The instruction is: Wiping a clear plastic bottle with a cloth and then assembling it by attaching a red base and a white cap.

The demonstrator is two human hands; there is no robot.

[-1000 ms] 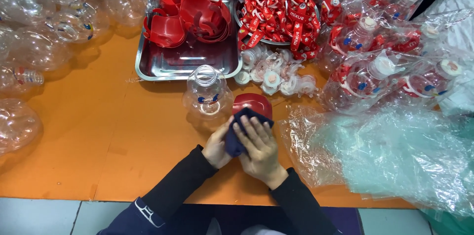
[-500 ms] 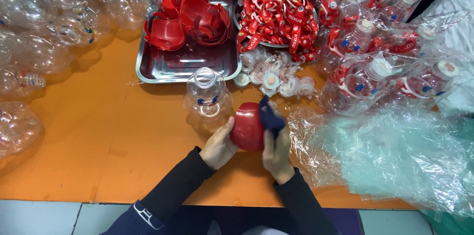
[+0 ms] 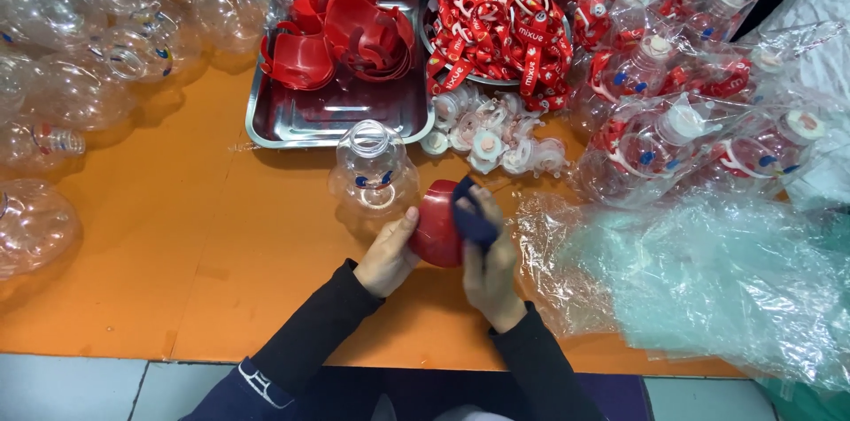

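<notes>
My left hand (image 3: pixel 388 259) holds a red plastic bowl-shaped part (image 3: pixel 437 224) on edge above the orange table (image 3: pixel 177 235). My right hand (image 3: pixel 490 262) presses a dark blue cloth (image 3: pixel 474 216) against the right side of that red part. Just beyond my hands stands a clear round bottle (image 3: pixel 372 175) with blue marks on it, upright and uncapped.
A steel tray (image 3: pixel 336 115) holds several red plastic parts (image 3: pixel 341 36). Right of it lie a dish of red straps (image 3: pixel 500 27) and white caps (image 3: pixel 491 133). Clear bottles (image 3: pixel 71 76) crowd the left; bagged bottles (image 3: pixel 673 120) and loose plastic film (image 3: pixel 708 288) fill the right.
The red part was turned from under the cloth onto its edge. The blue cloth moved from on top of it to its right side, and my hands spread apart.
</notes>
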